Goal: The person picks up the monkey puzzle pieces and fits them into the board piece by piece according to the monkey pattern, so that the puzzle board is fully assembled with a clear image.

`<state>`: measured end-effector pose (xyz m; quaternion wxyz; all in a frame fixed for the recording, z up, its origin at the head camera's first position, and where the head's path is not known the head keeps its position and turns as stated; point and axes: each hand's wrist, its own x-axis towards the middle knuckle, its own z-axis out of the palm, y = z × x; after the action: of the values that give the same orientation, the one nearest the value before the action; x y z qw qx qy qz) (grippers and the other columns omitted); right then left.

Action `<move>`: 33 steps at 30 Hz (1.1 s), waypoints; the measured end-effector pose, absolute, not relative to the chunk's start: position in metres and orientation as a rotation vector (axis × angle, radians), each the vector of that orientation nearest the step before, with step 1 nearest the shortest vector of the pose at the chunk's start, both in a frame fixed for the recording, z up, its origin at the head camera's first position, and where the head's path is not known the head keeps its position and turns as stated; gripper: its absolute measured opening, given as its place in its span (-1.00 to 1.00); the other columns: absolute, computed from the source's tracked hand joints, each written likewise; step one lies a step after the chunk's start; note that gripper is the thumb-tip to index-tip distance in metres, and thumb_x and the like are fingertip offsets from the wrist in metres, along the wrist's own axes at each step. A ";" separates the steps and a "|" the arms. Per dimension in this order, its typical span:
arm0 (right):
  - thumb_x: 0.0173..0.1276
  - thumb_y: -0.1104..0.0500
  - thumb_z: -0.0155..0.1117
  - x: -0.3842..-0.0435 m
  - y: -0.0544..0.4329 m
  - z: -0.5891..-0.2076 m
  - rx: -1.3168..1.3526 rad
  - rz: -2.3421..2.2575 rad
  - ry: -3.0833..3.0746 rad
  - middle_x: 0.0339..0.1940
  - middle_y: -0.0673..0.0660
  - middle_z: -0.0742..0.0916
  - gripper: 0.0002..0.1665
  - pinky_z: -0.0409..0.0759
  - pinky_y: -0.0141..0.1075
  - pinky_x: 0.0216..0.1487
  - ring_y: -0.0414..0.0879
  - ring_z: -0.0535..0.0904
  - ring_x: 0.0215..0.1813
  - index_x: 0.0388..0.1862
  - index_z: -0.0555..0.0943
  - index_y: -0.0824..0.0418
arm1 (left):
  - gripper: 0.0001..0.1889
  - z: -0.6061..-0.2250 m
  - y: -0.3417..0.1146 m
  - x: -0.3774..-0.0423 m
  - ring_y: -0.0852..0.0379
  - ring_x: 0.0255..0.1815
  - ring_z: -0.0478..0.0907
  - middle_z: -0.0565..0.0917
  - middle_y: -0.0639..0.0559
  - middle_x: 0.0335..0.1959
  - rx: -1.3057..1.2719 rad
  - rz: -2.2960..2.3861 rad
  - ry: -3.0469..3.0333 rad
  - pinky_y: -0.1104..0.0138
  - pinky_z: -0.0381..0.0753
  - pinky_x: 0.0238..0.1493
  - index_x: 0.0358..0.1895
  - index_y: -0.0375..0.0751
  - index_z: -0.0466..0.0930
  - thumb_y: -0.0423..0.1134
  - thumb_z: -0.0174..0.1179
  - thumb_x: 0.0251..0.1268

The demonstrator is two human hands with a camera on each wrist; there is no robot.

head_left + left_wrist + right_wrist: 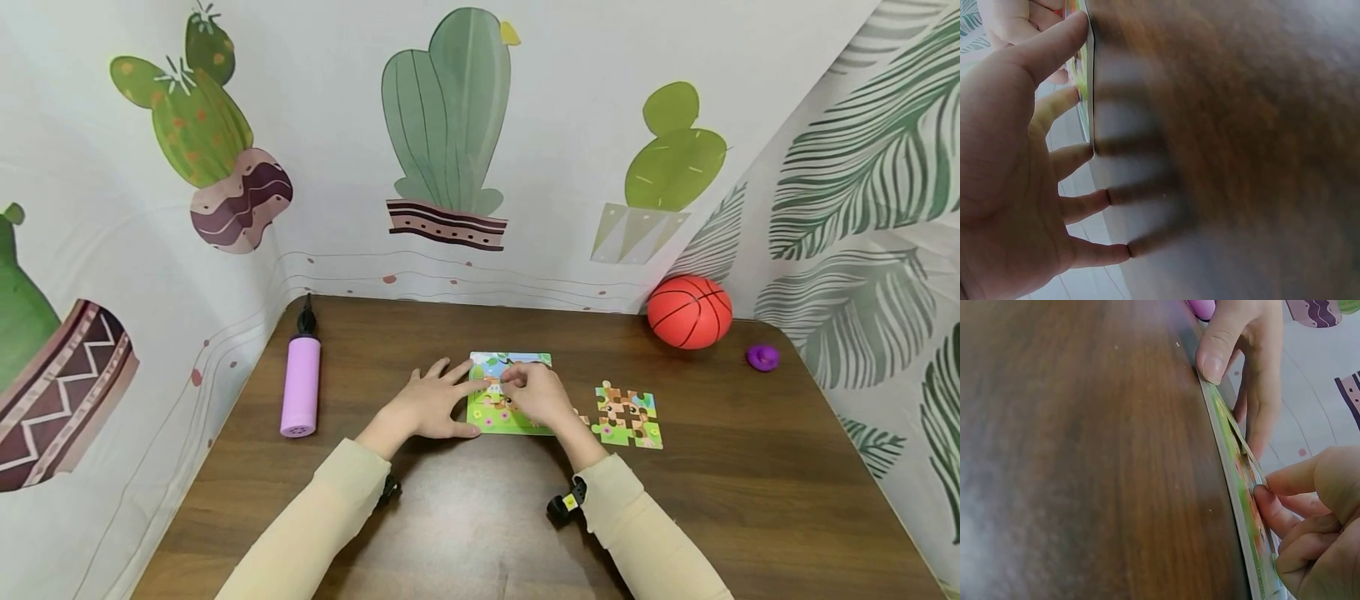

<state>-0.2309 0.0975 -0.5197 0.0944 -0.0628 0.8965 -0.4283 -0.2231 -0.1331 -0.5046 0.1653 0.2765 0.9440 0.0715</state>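
A jigsaw puzzle board [510, 428] with a colourful cartoon picture lies on the wooden table. My left hand [432, 405] is spread at its left side, the thumb at the near left corner and the index finger reaching over the board. In the left wrist view, the other fingertips come down onto the table and board edge. My right hand [542, 395] is over the board's right half, its thumb and index finger pinching a puzzle piece [1239, 439] that tilts up from the board in the right wrist view. Several joined puzzle pieces [628, 417] lie right of the board.
A pink hand pump [300, 387] with a black nozzle lies on the left of the table [465, 517]. Toward the back right are a red basketball [690, 312] and a small purple object [762, 358]. A cactus-printed cloth [555, 167] hangs behind the table.
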 end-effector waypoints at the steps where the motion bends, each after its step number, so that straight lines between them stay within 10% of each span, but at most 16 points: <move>1: 0.51 0.12 0.35 -0.231 0.098 -0.520 -0.183 -1.267 2.661 -0.23 0.04 0.75 -0.85 0.56 -0.19 -0.51 -0.08 0.59 -0.55 -0.06 0.78 0.09 | -0.11 -0.504 -0.133 -0.223 -0.31 0.67 -0.10 -0.09 0.07 0.73 0.789 0.207 2.690 -0.47 0.09 0.38 0.66 0.43 0.12 0.48 0.19 0.29; 17: 0.46 0.14 0.39 -0.230 0.099 -0.519 -0.247 -1.157 2.775 -0.27 -0.05 0.77 -0.87 0.64 -0.10 -0.15 -0.13 0.67 -0.24 -0.09 0.81 0.07 | -0.11 -0.504 -0.133 -0.222 -0.27 0.68 -0.12 -0.10 0.08 0.73 0.781 0.196 2.691 -0.45 0.06 0.41 0.66 0.41 0.11 0.48 0.17 0.30; 33: 0.46 0.12 0.39 -0.227 0.104 -0.520 -0.233 -1.200 2.773 -0.28 -0.06 0.76 -0.87 0.61 -0.14 -0.19 -0.16 0.64 -0.29 -0.11 0.81 0.08 | -0.09 -0.506 -0.131 -0.222 -0.27 0.68 -0.13 -0.11 0.08 0.73 0.782 0.151 2.698 -0.44 0.08 0.41 0.68 0.43 0.05 0.51 0.12 0.31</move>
<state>-0.2270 0.1035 -0.5198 0.0556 -0.0767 0.9137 -0.3953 -0.2219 -0.1314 -0.5058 0.1635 0.2741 0.9462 0.0528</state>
